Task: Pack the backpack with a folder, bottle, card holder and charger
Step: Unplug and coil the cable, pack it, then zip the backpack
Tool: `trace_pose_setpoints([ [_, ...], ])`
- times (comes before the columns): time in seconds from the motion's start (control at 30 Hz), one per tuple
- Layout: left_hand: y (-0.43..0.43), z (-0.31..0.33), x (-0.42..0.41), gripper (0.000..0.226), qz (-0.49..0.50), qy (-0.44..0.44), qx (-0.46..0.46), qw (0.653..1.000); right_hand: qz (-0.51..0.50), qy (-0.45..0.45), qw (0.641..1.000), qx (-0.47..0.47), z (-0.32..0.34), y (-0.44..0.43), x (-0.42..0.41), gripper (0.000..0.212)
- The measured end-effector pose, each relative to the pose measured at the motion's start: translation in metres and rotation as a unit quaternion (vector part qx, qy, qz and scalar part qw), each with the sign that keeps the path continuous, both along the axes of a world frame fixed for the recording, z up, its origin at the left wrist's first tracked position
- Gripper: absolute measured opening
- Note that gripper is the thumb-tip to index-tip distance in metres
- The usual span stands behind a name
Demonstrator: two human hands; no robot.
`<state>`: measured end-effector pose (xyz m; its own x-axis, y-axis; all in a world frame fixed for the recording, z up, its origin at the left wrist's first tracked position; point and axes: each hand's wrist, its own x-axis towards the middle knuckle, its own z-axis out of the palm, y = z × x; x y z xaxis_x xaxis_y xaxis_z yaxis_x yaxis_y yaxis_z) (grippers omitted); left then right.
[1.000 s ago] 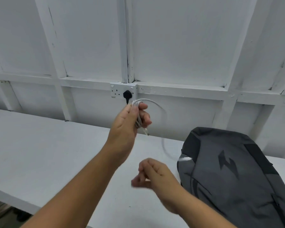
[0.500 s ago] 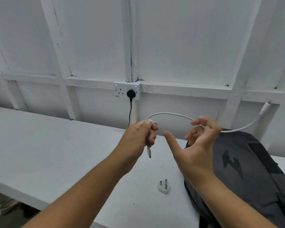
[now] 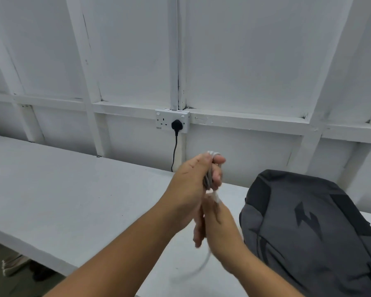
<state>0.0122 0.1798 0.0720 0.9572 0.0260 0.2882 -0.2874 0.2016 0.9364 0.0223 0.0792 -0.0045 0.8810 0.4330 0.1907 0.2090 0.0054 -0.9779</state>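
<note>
The right hand [image 3: 216, 224] has dropped from out at the right to just under the left hand [image 3: 193, 181], and the charger cable [image 3: 207, 179] no longer stretches between them. The left hand grips the cable's white coil above the worktop [image 3: 73, 200]. A blurred loose tail hangs below the right hand, and I cannot tell whether that hand grips it. The grey backpack [image 3: 308, 232] lies just right of both hands.

Soft, even light all over, kinda cool and flat, no glare, barely any shadow on the worktop [image 3: 62, 200]. The right hand [image 3: 214, 224] and the dangling cable [image 3: 208, 257] are smeared with motion blur. Wall beams [image 3: 334, 67] lean at the edges.
</note>
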Motion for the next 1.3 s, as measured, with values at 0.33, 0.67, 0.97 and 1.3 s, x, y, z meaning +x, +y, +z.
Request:
trace_pose_setpoints([
  [0.33,0.038,-0.031,0.004,0.057,0.025,-0.027,0.346,0.937,-0.033,-0.346,0.868,-0.355,0.054,-0.037,-0.015,0.024],
  [0.67,0.04,-0.012,-0.014,0.061,-0.137,0.051,0.06,0.987,0.064,-0.256,0.962,-0.066,0.065,-0.049,0.042,0.009],
  [0.97,0.023,-0.009,-0.005,0.04,-0.098,0.102,-0.178,0.974,0.091,-0.102,0.985,0.107,0.035,-0.015,0.017,0.03],
  [1.3,0.005,-0.022,-0.004,0.042,0.153,-0.045,0.162,0.974,-0.094,-0.193,0.977,-0.011,0.031,-0.01,0.014,0.029],
])
